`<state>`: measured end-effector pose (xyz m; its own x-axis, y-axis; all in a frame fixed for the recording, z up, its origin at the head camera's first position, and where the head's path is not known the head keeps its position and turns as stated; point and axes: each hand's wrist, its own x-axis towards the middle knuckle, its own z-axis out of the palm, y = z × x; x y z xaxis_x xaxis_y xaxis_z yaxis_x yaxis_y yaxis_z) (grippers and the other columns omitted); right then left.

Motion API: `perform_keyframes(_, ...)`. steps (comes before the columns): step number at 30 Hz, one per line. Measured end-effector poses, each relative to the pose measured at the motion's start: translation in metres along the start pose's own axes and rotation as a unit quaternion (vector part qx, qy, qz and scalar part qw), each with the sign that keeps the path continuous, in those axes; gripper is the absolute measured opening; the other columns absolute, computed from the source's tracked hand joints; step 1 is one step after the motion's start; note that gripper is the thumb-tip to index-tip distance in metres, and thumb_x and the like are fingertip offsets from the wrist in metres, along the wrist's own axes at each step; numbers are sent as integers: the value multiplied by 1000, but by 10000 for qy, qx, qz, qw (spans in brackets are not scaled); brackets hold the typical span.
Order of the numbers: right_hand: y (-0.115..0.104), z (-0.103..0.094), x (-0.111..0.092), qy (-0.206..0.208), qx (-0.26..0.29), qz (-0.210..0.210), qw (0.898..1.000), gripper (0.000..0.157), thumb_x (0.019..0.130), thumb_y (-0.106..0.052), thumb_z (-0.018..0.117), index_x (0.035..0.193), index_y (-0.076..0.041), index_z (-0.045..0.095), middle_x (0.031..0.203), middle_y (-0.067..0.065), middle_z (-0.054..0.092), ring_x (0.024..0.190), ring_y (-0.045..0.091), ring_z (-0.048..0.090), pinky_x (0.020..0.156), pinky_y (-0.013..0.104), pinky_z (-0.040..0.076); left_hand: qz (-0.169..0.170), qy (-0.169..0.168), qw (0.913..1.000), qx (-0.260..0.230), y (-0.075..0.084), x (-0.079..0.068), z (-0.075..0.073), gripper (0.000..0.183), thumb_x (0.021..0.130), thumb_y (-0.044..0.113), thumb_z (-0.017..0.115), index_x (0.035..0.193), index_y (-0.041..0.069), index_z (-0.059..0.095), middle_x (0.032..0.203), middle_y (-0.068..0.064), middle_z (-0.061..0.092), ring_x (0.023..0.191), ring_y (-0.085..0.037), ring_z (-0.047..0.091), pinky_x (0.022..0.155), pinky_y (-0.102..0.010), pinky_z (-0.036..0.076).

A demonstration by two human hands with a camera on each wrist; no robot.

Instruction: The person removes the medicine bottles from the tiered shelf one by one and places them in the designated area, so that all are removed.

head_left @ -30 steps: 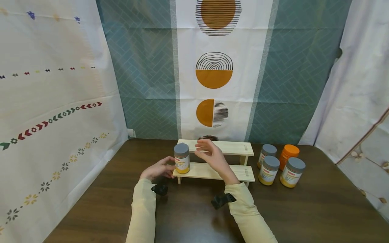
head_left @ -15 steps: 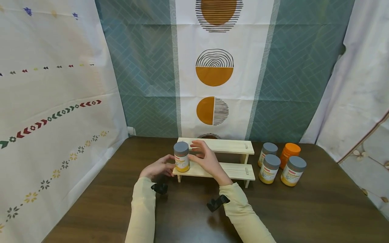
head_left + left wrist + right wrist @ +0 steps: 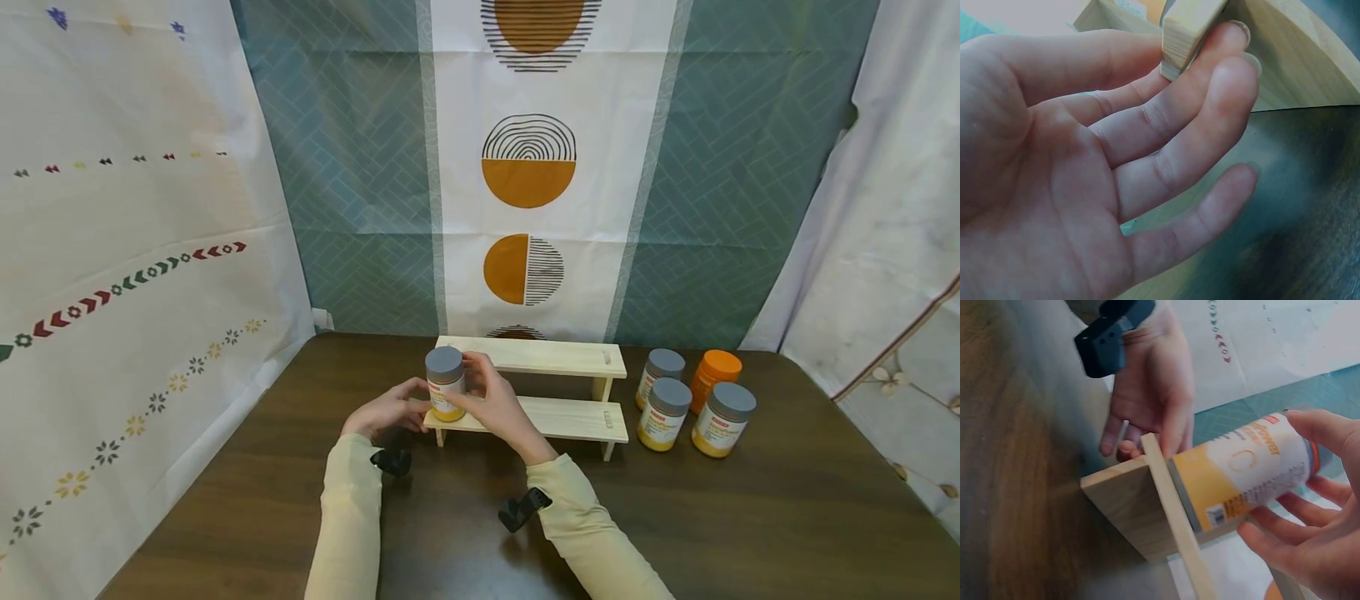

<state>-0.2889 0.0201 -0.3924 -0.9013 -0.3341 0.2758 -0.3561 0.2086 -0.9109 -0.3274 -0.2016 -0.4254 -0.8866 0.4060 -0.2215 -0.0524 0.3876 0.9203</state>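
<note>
A jar with a grey lid, white label and yellow base (image 3: pixel 446 393) stands upright on the left end of the lower wooden shelf (image 3: pixel 573 419). My right hand (image 3: pixel 495 407) holds the jar from its right side; in the right wrist view the thumb lies along the label (image 3: pixel 1260 459) near the lid and the fingers curve round the other side. At the shelf's left end is my left hand (image 3: pixel 386 414). The left wrist view shows its thumb and fingers pinching the corner of the wooden board (image 3: pixel 1188 34), with the little finger held away.
Behind the lower shelf is a higher wooden shelf (image 3: pixel 555 357). To the right on the dark table (image 3: pixel 787 517) stand several more jars: grey-lidded ones (image 3: pixel 662 421) and one with an orange lid (image 3: pixel 716 371). Patterned cloths (image 3: pixel 360 208) hang at the back and sides.
My right hand has moved left and down from above the shelf onto the jar and now holds it. The left hand stays at the shelf's left end. The head view has tilted slightly.
</note>
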Motion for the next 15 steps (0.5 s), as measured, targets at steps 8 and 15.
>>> perform_keyframes(8,8,14,1,1,-70,-86,9999,72,89,-17,70,147,-11,27,142,22,45,125,41,53,98,49,50,13,-17,10000,68,1,-1,1,44,97,22,55,134,5,40,96,-7,62,76,-17,65,83,-37,56)
perform_keyframes(15,14,17,3,109,-155,-255,9995,67,92,-17,67,146,-10,29,141,24,46,125,44,53,96,50,51,63,-45,10000,58,3,-2,0,46,96,20,55,135,4,39,92,-5,67,76,-17,65,83,-38,56)
